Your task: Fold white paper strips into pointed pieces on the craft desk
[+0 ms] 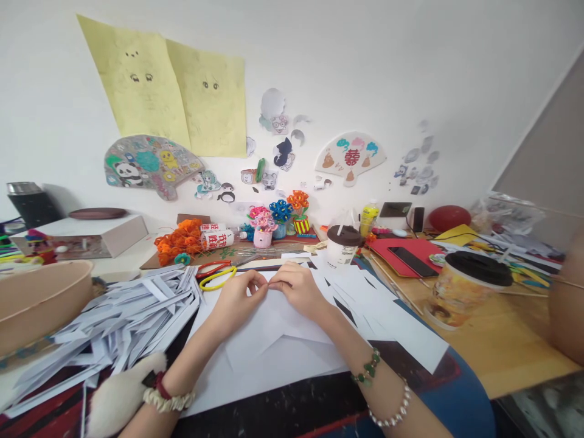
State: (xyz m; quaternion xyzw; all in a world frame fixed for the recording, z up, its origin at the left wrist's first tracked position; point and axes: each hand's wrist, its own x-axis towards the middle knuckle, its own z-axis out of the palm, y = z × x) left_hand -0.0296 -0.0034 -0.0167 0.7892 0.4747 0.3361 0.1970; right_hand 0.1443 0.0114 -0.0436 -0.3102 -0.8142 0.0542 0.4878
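Hands [241,299] together over paper [274,360], lidded cup [340,250] (contents hidden) beyond

The sheets [278,359] are smooth matt paper, the flask lid [24,188] metal.

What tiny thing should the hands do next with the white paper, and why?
I'd probably slide the right hand gently away from the left hand, smoothing the white paper. Their fingertips meet over it, though any pinched bit is hard to see, and the paper doesn't look quite flat.
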